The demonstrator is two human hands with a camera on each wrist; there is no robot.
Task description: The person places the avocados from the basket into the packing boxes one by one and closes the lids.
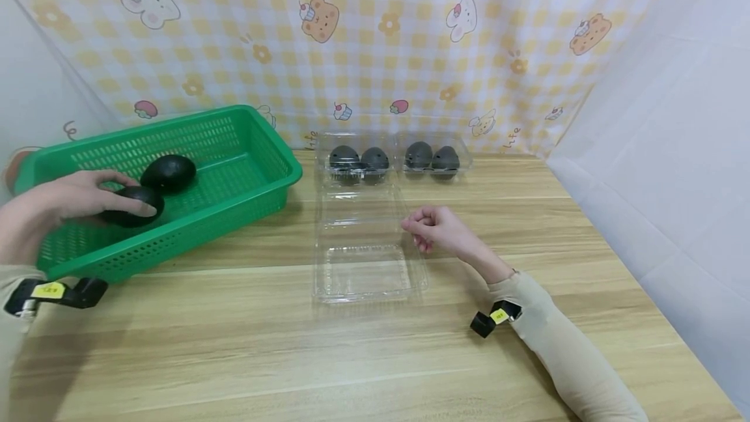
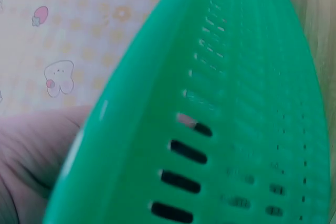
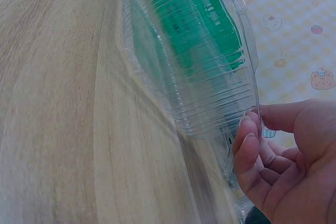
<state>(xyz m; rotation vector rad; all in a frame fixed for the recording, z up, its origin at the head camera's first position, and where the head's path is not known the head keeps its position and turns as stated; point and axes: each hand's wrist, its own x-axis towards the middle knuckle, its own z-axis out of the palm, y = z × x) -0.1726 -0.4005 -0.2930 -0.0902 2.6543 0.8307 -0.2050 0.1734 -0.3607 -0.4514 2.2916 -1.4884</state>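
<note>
In the head view, my left hand [image 1: 88, 197] is inside the green basket [image 1: 258, 207], with thumb and fingers round a dark avocado [image 1: 137, 204]. A second dark avocado [image 1: 170, 173] lies against it on the far side. The basket wall [image 2: 252, 103] hides most of that hand in the left wrist view. My right hand [image 1: 436, 230] pinches the right edge of an open clear plastic clamshell box [image 1: 366, 269]. In the right wrist view, thumb and fingertips of the right hand [image 3: 278, 156] meet at the rim of the clamshell box [image 3: 205, 93].
Behind the open box stand two clear boxes, a left one [image 1: 325, 148] and a right one [image 1: 463, 148], each with two dark avocados inside. A checked cloth [image 1: 375, 51] hangs along the back of the wooden table [image 1: 246, 337]. White sheeting [image 1: 662, 168] borders the right side.
</note>
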